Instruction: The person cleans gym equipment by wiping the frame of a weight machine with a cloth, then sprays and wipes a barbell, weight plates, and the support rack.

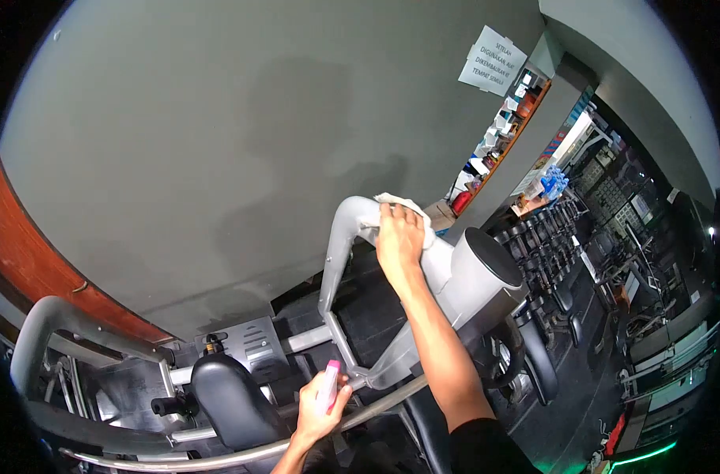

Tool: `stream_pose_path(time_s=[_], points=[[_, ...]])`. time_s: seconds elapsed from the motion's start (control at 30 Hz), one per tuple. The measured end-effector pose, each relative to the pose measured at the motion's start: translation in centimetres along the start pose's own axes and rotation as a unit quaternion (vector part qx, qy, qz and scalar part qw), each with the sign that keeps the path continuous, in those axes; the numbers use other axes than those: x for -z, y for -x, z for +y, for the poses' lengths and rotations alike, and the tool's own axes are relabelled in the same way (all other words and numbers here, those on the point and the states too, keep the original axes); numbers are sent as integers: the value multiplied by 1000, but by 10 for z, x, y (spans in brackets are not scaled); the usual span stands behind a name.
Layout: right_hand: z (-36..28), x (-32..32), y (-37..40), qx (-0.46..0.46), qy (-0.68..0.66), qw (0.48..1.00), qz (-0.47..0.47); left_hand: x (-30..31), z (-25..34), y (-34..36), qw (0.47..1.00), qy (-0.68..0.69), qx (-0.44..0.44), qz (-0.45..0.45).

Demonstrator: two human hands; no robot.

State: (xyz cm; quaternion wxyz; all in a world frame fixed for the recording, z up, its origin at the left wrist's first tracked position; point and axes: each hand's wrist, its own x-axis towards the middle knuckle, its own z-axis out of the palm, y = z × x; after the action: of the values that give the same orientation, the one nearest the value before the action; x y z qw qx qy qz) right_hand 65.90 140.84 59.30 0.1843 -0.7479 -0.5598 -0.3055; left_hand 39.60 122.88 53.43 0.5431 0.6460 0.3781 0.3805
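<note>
My right hand (400, 237) presses a pale cloth (411, 207) against the top of a grey tubular frame (355, 215), close to a thick grey cylinder with a black end cap (490, 257). My left hand (319, 411), lower down, is wrapped round a small white bottle with a pink top (328, 385). The bottle is upright and slightly tilted, beside the lower part of the grey frame. Part of the cloth is hidden under my right fingers.
A black padded seat (232, 403) and a curved metal bar (376, 409) are in front of me. Dumbbell racks (542, 245) stand at the right. A grey wall (178, 142) rises behind the machine, with a paper sign (493, 61) and a shelf of small items (502, 146).
</note>
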Motion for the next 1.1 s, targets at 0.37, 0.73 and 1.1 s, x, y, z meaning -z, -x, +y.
stream_pose_path(time_s=[0.37,0.73,1.1], points=[[-36,-110,-47,23,84,985,-147,23,-4,22,997,-67,-45,15],[-62,-203,-57,181,216,927,-247,33,11,34,992,-120,-5,-25],[-26,-68,-49,-30,39,974,-223,31,-1,33,997,-15,-72,0]])
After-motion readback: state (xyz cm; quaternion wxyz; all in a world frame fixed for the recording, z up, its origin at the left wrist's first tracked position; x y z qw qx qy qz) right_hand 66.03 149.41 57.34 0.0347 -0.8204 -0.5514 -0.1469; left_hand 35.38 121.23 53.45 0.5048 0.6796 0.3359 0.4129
